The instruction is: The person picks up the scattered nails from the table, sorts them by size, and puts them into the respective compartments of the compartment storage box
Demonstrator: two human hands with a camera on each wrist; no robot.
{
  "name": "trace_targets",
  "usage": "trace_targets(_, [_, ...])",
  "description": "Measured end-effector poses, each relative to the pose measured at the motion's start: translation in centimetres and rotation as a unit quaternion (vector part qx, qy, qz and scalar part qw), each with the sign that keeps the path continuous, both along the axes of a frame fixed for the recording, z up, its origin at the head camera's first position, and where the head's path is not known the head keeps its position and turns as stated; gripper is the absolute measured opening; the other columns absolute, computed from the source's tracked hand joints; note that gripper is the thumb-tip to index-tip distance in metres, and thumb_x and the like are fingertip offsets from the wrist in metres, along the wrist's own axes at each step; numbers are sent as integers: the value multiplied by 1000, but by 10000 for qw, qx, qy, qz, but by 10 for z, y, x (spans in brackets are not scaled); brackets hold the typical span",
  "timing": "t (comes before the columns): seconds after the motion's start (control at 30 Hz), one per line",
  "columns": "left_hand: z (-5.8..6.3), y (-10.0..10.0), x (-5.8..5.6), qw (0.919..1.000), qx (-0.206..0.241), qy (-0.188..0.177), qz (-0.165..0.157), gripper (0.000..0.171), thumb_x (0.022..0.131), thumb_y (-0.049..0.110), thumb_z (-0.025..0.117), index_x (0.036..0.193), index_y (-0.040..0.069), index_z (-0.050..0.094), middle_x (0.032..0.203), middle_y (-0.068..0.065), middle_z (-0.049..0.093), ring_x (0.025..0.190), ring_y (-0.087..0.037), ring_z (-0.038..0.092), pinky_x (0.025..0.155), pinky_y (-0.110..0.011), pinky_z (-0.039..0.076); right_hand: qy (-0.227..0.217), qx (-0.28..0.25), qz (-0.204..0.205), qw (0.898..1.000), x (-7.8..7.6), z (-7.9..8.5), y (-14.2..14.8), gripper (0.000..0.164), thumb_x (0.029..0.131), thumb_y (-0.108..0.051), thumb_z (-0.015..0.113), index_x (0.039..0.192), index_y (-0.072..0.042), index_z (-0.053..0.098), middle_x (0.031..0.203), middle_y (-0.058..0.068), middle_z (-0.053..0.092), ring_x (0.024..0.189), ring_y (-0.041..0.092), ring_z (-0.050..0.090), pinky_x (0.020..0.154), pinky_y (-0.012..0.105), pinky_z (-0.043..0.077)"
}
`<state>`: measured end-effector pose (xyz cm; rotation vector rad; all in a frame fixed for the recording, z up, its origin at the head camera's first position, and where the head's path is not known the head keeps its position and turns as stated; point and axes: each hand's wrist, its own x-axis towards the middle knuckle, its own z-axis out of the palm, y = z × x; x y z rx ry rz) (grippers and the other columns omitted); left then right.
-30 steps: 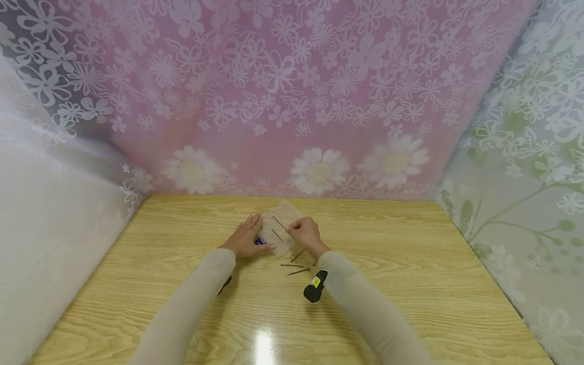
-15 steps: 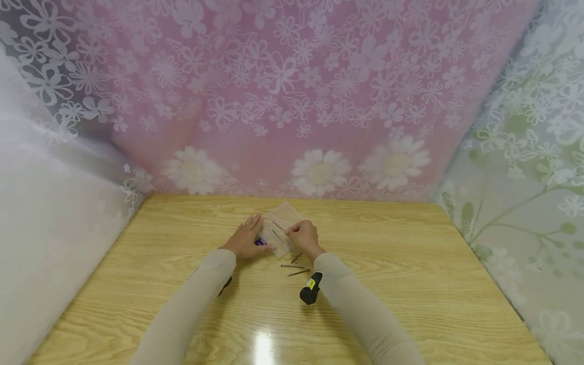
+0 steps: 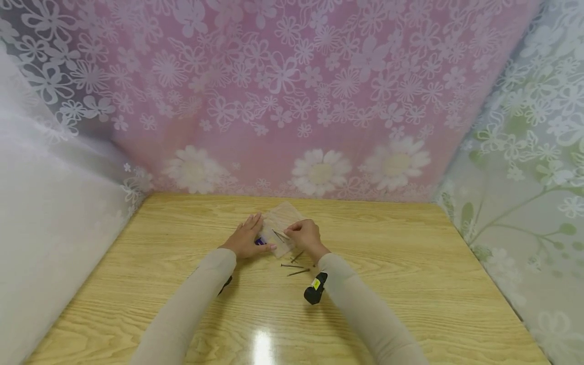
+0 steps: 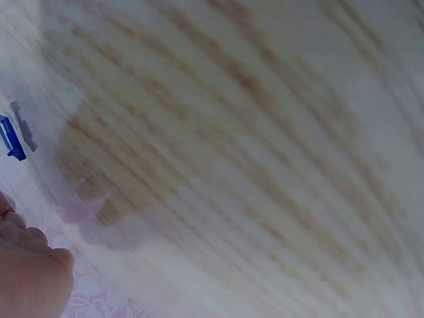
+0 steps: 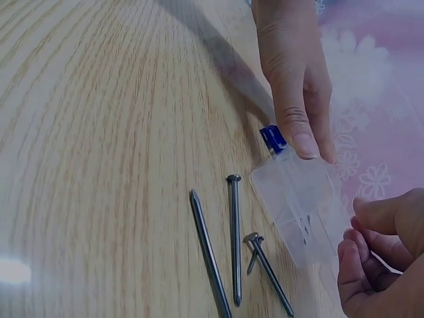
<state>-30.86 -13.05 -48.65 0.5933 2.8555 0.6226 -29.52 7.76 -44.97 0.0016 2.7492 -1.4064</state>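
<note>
Wooden table point(image 3: 388, 253) bears the clear box point(image 5: 270, 185); left hand point(image 3: 246, 240), wide, probably steadies it; right hand point(image 3: 306, 236) pinches a nail point(image 3: 280, 233) over it.

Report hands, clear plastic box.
Left hand on box. Right hand pinching slim grey metal nail at it. Loose grey nails beside box, seemingly not blocking.

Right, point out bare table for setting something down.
Bare table lies left of the left sleeve and right of the right sleeve. Crowded: mid-table, with the clear box, loose nails, left hand and right hand.
</note>
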Motion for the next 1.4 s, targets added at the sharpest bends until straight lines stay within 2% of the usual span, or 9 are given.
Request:
trace_targets(0.4, [-6, -3, -5, 10000, -1, 39, -16, 112, 79, 79, 48, 155, 8, 6, 161, -6, 0, 148, -27, -1, 118, -51, 3, 13, 84, 397, 9992, 10, 11, 15, 16, 90, -21, 69, 94, -7, 75, 99, 6, 69, 85, 19, 63, 71, 34, 54])
trace_targets(0.67, [-5, -3, -6, 10000, 9, 14, -39, 113, 78, 80, 47, 155, 9, 5, 161, -7, 0, 148, -27, -2, 118, -51, 3, -3, 200, 728, 9971, 20, 15, 31, 13, 89, -17, 70, 94, -6, 75, 93, 4, 69, 80, 17, 62, 68, 32, 53])
trace_targets(0.87, [-7, -3, -6, 9999, 16, 96, -56, 113, 78, 81, 47, 155, 8, 7, 161, -7, 1, 148, -27, -1, 118, -51, 4, -19, 354, 837, 9959, 30, 8, 44, 10, 87, -14, 72, 92, -6, 76, 91, 3, 69, 78, 17, 62, 66, 31, 53])
trace_targets(1.07, [-7, -3, -5, 9999, 36, 90, -61, 113, 78, 81, 47, 155, 9, 7, 161, -7, 0, 148, -26, -2, 118, -51, 3, -83, 247, 988, 9948, 42, -4, 56, 8, 85, -11, 73, 90, -5, 76, 93, 4, 70, 78, 15, 61, 64, 28, 51])
trace_targets(1.23, [-7, -3, -5, 9999, 105, 72, -80, 114, 78, 81, 47, 155, 8, 6, 161, -8, 1, 148, -27, -1, 118, -51, 3, 141, 417, 1147, 9924, 52, -10, 62, 6, 83, -9, 75, 87, -5, 76, 90, 4, 71, 73, 13, 59, 63, 27, 49])
trace_targets(1.4, [-8, -4, -5, 9999, 57, 111, -90, 113, 78, 82, 46, 155, 9, 6, 162, -8, 1, 148, -26, -1, 118, -51, 3, 307, 691, 1279, 9889, 59, -13, 64, 3, 81, -7, 76, 83, -5, 75, 78, 1, 69, 67, 11, 56, 60, 27, 48])
